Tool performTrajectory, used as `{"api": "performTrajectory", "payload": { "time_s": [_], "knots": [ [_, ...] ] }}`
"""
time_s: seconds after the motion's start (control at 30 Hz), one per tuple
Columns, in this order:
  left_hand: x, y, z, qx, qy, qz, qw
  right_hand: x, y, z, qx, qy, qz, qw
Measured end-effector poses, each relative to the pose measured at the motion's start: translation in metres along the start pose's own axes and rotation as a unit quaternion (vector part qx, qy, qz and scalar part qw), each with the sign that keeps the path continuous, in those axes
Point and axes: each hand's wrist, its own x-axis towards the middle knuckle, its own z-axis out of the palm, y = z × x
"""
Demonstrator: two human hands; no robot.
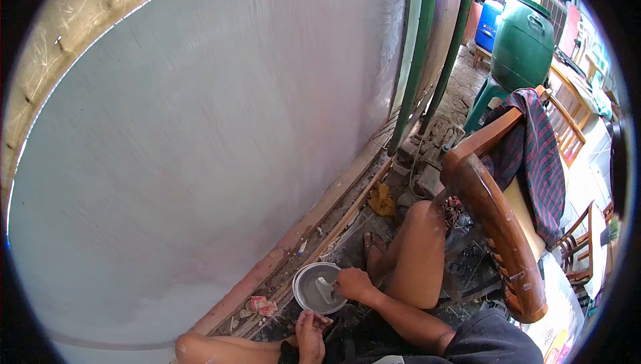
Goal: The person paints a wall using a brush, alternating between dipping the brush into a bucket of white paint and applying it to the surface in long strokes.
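Right hand grips pale tool inside bucket rim (left hand: hold unclear); gap to wall narrow.

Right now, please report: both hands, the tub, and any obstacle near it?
Right hand gripping pale tool over round tub. Left hand by near rim, grip unclear. Grey contents, top open. Nothing seen blocking it; wooden chair off to right.

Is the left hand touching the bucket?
Cannot tell: in the head view, the left hand is close to the rim of the bucket, but neither contact nor gap shows plainly.
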Motion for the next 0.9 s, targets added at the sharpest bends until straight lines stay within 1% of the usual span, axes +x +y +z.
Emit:
{"api": "performTrajectory", "payload": {
  "time_s": [0.1, 0.2, 0.3, 0.37, 0.4, 0.5, 0.6, 0.7, 0.8, 0.9],
  "knots": [
    [0.001, -0.002, -0.004, -0.003, 0.012, -0.004, 1.000, -0.002, -0.004, 0.016, -0.036, 0.019, 0.023, 0.999],
    [0.003, -0.006, -0.006, -0.008, 0.027, -0.013, 1.000, 0.004, -0.008, 0.041, -0.065, 0.029, -0.016, 0.997],
    [-0.001, -0.002, 0.003, -0.008, 0.004, -0.011, 1.000, 0.020, -0.017, 0.067, -0.093, 0.001, -0.043, 0.995],
    [-0.002, 0.000, 0.003, -0.003, -0.006, -0.010, 1.000, 0.024, -0.010, 0.091, -0.104, 0.016, -0.055, 0.993],
    [-0.001, 0.000, 0.002, 0.001, -0.012, -0.009, 1.000, 0.026, -0.012, 0.087, -0.108, 0.024, -0.060, 0.992],
    [0.008, -0.005, -0.011, -0.005, -0.011, -0.007, 1.000, 0.017, -0.015, 0.072, -0.070, 0.006, -0.047, 0.996],
    [0.010, -0.006, -0.014, -0.026, -0.010, 0.002, 1.000, 0.014, -0.019, 0.054, -0.065, 0.019, -0.046, 0.997],
    [0.010, -0.006, -0.018, -0.017, -0.031, 0.012, 0.999, -0.005, -0.028, 0.001, -0.091, -0.005, -0.037, 0.995],
    [0.024, -0.024, -0.032, -0.050, -0.032, -0.012, 0.998, -0.013, -0.030, -0.024, -0.109, -0.007, -0.020, 0.994],
    [0.010, -0.013, -0.017, -0.018, -0.060, 0.000, 0.998, 0.015, -0.014, 0.018, -0.145, -0.015, -0.001, 0.989]
  ]
}}
